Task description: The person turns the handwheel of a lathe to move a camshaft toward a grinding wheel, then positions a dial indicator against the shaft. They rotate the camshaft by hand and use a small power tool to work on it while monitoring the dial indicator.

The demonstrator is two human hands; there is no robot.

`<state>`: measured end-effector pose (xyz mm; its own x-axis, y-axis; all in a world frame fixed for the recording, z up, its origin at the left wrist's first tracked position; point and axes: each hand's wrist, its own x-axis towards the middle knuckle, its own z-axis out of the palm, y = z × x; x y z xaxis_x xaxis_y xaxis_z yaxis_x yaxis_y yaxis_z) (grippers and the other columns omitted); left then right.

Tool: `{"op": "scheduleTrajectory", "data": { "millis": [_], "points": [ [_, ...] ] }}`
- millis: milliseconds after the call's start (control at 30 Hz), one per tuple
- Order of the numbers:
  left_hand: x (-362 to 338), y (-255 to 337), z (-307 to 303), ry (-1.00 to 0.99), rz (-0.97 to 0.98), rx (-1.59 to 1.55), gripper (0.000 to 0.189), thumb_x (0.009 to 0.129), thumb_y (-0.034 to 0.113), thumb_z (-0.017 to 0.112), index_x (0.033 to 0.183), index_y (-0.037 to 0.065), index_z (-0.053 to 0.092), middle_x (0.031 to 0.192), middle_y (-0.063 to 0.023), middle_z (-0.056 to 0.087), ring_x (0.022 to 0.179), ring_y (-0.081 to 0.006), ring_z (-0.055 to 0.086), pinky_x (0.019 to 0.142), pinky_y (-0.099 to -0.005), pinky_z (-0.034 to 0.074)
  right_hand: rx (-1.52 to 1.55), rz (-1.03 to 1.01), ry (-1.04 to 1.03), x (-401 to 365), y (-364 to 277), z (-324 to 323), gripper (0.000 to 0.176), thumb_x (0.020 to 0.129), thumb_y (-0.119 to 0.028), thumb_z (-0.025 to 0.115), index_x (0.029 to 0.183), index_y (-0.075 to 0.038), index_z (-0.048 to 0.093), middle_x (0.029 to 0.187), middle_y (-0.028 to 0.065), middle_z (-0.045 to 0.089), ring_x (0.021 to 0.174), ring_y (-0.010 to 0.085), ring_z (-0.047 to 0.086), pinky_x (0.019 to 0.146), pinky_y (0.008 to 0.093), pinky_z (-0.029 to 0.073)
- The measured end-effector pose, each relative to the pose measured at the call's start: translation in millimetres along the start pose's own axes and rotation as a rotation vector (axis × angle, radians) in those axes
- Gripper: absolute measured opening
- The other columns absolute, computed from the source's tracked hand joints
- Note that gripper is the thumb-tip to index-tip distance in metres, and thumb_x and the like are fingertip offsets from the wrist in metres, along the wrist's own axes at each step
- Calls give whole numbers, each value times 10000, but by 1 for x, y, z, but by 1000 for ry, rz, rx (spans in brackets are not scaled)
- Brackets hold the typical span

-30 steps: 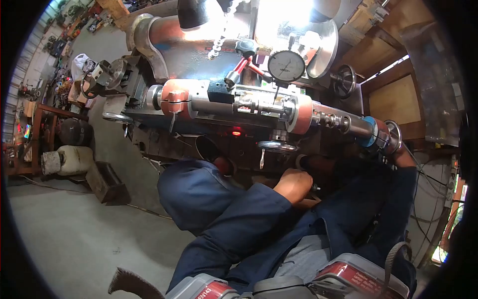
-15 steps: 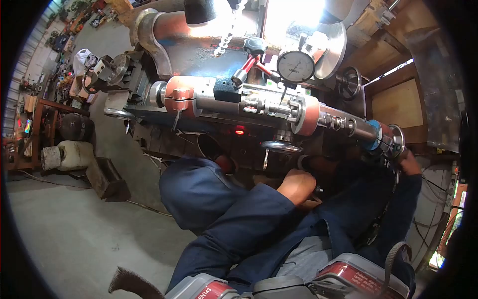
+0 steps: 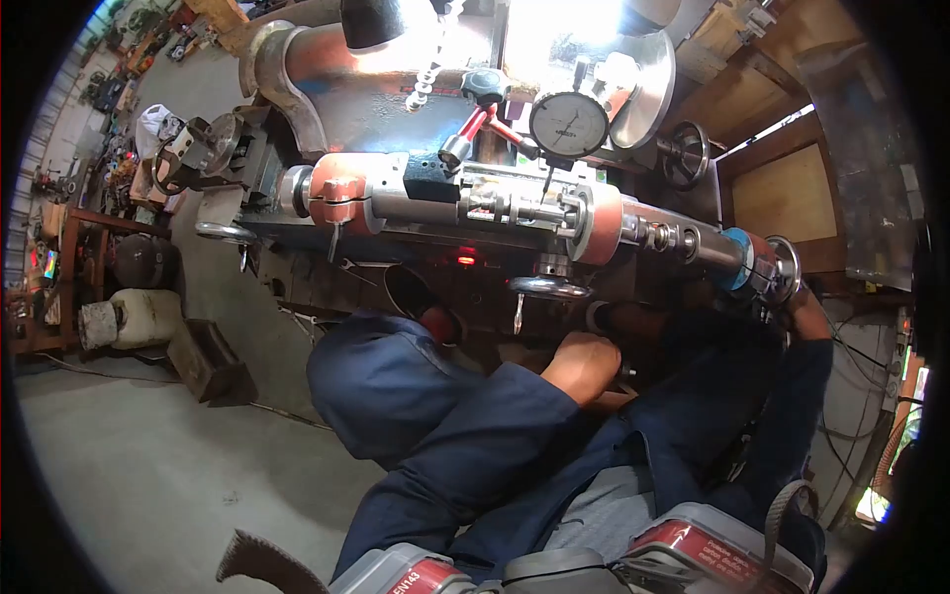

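Note:
My left hand (image 3: 584, 366) is closed in a fist above my lap, below the machine. A small dark-tipped piece pokes out beside its knuckles; the rest of what it holds is hidden. At the far right end of the machine, my right hand (image 3: 808, 315) is at the rim of a metal handwheel (image 3: 789, 269), its fingers partly hidden and wrapped there. From that wheel a long steel spindle assembly (image 3: 693, 245) with a blue band runs leftward into a reddish collar (image 3: 601, 226). Above it stands a round dial gauge (image 3: 569, 124), its stem pointing down to the shaft.
A red-armed gauge holder (image 3: 483, 114) sits on a black block (image 3: 432, 176). Another handwheel (image 3: 551, 287) with a hanging handle projects toward me. On the floor at left lie a metal trough (image 3: 210, 361) and a pale cylinder (image 3: 143, 317). Wooden panels (image 3: 782, 203) stand at right.
The whole view has shifted slightly, so the machine sits a little further left and up. Both hands stay at the same places relative to it.

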<state>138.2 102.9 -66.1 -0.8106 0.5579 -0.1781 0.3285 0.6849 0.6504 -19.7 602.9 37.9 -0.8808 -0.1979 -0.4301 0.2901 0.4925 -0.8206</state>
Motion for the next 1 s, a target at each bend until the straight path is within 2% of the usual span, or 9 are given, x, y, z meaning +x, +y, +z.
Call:
{"op": "scheduleTrajectory", "data": {
  "millis": [33, 133, 167, 333, 433, 567, 667, 800, 1000],
  "points": [
    [-1, 0, -2, -5, 10, -10, 144, 738, 109, 724, 869, 56, 753, 882, -157, 743, 864, -336, 735, 743, -434, 583, 28, 85, -108, -9, -17, -2, 181, 1029, -266, 597, 1060, -90, 625, 852, -34, 621, 684, 70, 578, 584, 229, 447],
    [0, 2, -4, -54, -12, -18, 153, 754, 112, 719, 892, 50, 744, 898, -158, 745, 876, -338, 734, 750, -438, 583, 146, -149, 89, 0, -73, 42, 167, 1016, -237, 592, 1078, -84, 614, 857, -30, 626, 684, 83, 583, 593, 245, 462],
    [1, 3, -3, -76, -27, -18, 148, 757, 113, 716, 888, 51, 744, 894, -158, 744, 874, -337, 735, 748, -438, 583, 265, -236, 297, 20, -65, 60, 197, 1004, -238, 608, 1112, -74, 598, 824, -35, 602, 626, 73, 539, 559, 245, 445],
    [2, -1, 1, -3, -6, -11, 127, 772, 94, 702, 883, 53, 748, 886, -160, 743, 877, -334, 737, 746, -431, 585, 96, -241, 515, 82, 31, 54, 194, 1021, -247, 592, 1113, -76, 594, 810, -29, 603, 618, 64, 531, 546, 240, 436],
    [3, 1, -9, -38, -13, -18, 131, 776, 85, 698, 891, 52, 752, 900, -161, 746, 890, -333, 737, 753, -429, 584, -18, -188, 427, 54, 53, 46, 189, 1031, -248, 579, 1108, -77, 596, 804, -24, 604, 617, 62, 531, 544, 239, 435],
    [6, -2, 4, -37, -25, -14, 141, 781, 77, 696, 906, 51, 754, 915, -158, 750, 907, -330, 737, 768, -429, 584, 99, 87, 128, -14, -1, 19, 185, 1044, -250, 562, 1102, -78, 598, 796, -18, 606, 615, 59, 530, 540, 238, 433],
    [3, 2, -10, -113, -8, -13, 143, 783, 79, 697, 910, 49, 754, 920, -154, 752, 911, -330, 737, 775, -428, 584, 192, -191, 62, -1, -55, 40, 143, 1044, -190, 520, 1057, -82, 611, 791, 0, 612, 613, 95, 538, 546, 264, 445],
    [4, 0, -4, -73, -13, -7, 165, 780, 86, 694, 929, 43, 749, 918, -156, 750, 909, -333, 736, 772, -429, 583, 187, -150, 548, 62, -45, 70, 208, 1050, -246, 548, 1022, -69, 653, 823, -32, 629, 629, 70, 523, 558, 254, 423],
    [6, -3, -8, -72, -10, 7, 144, 780, 93, 684, 907, 43, 730, 903, -159, 744, 894, -342, 732, 750, -436, 580, -32, -137, 316, 31, 39, 36, 215, 1048, -253, 556, 1008, -66, 654, 853, -42, 632, 670, 53, 527, 594, 236, 431]
  ]
}}
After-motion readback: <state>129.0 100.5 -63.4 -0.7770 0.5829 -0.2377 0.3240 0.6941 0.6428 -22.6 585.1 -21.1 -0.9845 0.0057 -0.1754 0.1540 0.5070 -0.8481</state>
